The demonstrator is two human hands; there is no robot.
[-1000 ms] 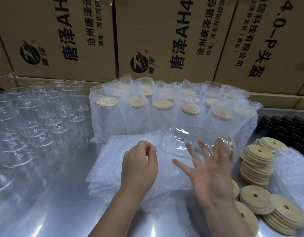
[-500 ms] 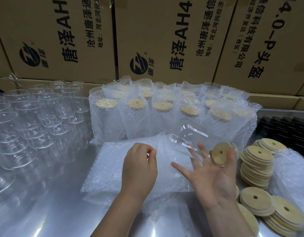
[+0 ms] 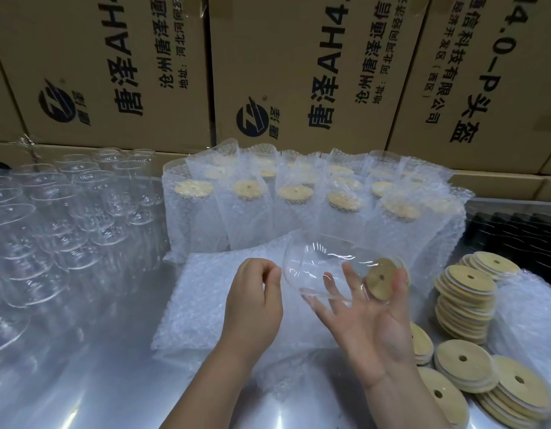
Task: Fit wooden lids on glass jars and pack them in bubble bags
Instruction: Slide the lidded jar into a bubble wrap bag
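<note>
Nearest, on the shiny tabletop (image 3: 82, 382), loose wooden lids (image 3: 460, 370) lie fanned at the right, within easy reach for the next jar. The right hand (image 3: 370, 317) is spread flat, palm up, cradling a glass jar (image 3: 317, 263) on its side, thumb against the fitted lid (image 3: 380, 280), likely so the base can lead into a bag. The left hand (image 3: 252, 300) is curled above the stack of bubble bags (image 3: 200, 305), thumb to forefinger; whether it pinches a bag's edge cannot be told. Behind stand packed jars (image 3: 252, 218), bare jars (image 3: 51, 230) at left, then cartons (image 3: 113, 72). At far right, dark things (image 3: 516, 233) are unclear
</note>
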